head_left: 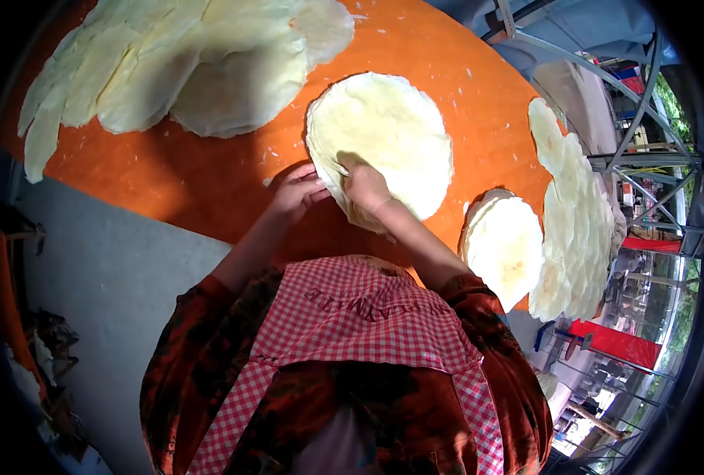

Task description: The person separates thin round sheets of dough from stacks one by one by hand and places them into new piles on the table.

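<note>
A stack of thin round flatbreads (391,119) lies on the orange tabletop in front of me. My right hand (365,184) is over the left part of this stack. Its fingers are closed together on a small raised bit of the top flatbread's edge. At the stack's left rim is my left hand (295,194), its fingers stretched out and slightly apart, the tips against the rim. Whether those fingertips pinch a layer is hidden from view.
Overlapping flatbreads (138,71) cover the table's far left. A smaller sunlit stack (504,245) sits right of my forearm, beside another overlapping row (577,229). White crumbs dot the orange table (486,111). Metal framing (645,111) stands beyond the right edge.
</note>
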`<state>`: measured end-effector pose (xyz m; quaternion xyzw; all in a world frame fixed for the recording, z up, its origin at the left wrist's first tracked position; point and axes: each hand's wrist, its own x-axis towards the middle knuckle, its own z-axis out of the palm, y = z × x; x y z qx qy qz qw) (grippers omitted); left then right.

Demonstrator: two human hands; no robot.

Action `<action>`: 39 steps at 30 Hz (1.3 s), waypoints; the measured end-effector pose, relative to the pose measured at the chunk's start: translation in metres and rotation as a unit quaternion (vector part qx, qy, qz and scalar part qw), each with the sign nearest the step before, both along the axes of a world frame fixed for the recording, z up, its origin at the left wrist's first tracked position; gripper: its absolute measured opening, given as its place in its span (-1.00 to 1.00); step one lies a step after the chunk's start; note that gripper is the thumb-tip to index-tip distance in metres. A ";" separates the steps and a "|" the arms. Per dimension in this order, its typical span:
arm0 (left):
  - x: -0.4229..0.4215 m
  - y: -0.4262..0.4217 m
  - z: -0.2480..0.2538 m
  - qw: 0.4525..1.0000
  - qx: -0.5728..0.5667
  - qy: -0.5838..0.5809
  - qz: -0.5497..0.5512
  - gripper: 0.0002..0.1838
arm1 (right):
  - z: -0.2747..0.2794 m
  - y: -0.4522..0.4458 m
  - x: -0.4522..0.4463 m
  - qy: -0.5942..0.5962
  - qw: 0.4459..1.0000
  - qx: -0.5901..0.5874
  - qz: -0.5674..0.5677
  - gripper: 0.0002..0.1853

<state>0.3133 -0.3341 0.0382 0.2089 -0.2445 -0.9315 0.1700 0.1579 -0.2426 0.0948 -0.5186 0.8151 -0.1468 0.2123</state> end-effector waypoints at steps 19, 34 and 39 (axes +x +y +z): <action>-0.037 0.009 -0.030 0.960 -0.107 -0.250 0.070 -0.73 | 0.092 -0.019 -0.126 -0.012 0.992 0.066 -0.105 -0.75; -0.019 0.010 -0.014 0.973 -0.076 -0.215 0.019 -0.69 | -0.013 0.019 0.004 0.176 0.980 -0.060 0.069 -0.72; -0.015 0.008 -0.014 0.967 -0.093 -0.236 -0.003 -0.69 | -0.009 0.017 0.031 0.190 0.978 -0.037 0.075 -0.63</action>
